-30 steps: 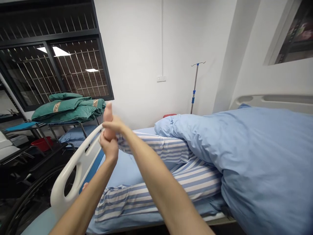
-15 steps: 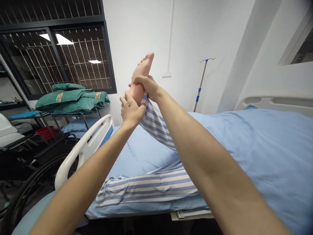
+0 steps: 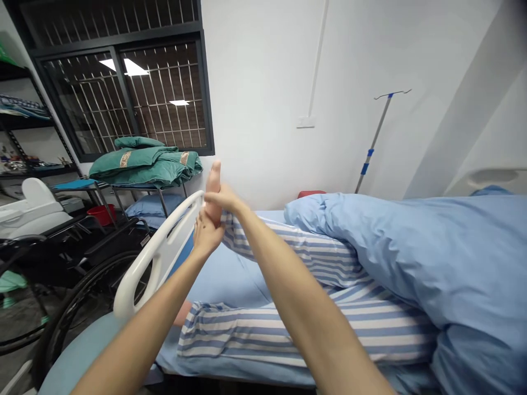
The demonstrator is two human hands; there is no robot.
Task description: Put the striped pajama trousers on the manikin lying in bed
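A bare foot (image 3: 213, 176) is raised above the mattress near the foot end of the bed, toes up. My left hand (image 3: 206, 235) is closed around its heel and ankle from below. Higher up, my right hand (image 3: 222, 198) wraps the foot, fingers across the sole side. The raised leg wears a blue-and-white striped trouser leg (image 3: 296, 241), sloping down toward the bedding. Nearer to me, the other striped leg (image 3: 247, 329) lies flat along the bed, its foot (image 3: 183, 312) mostly hidden behind my left forearm.
The white bed end panel (image 3: 135, 274) stands just left of the raised foot. A light blue quilt (image 3: 403, 241) is bunched to the right. Behind are an IV pole (image 3: 373, 148) and green folded bedding (image 3: 144, 164). A wheelchair wheel (image 3: 78, 307) sits at lower left.
Both my hands have lowered the foot and moved it left, toward the bed end panel. The raised leg is now straighter. The view has shifted, showing more of the striped trousers.
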